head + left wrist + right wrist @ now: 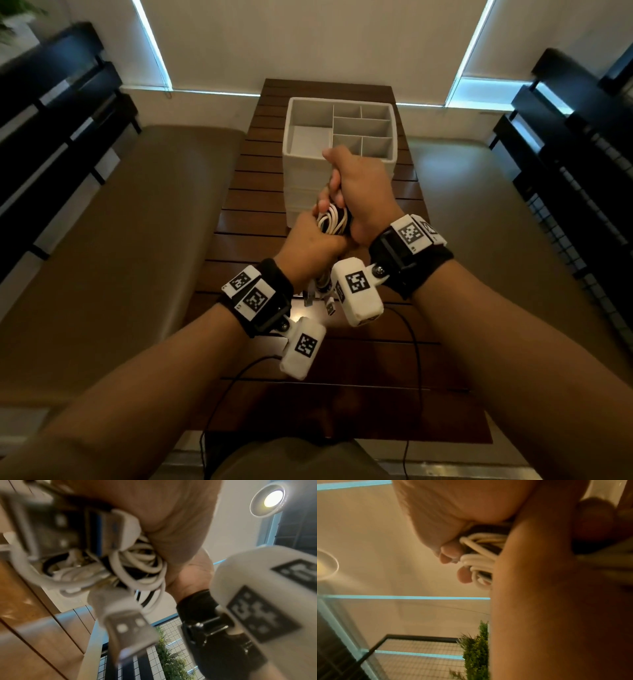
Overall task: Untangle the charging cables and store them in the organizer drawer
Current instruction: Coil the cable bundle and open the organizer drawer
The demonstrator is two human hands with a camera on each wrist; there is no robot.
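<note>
Here, both hands clutch a tangled bundle of white charging cables (331, 221).
Left hand (313, 240) and right hand (359, 192) curl round it above the brown slatted worktop (239, 212), just before the white compartmented organizer drawer (301, 171).

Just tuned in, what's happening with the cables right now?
Both hands hold one tangled bundle of cables above the table. The left hand grips it from below, the right hand from above. USB plugs dangle loose. The organizer behind them looks empty; nothing is stored yet.
</note>
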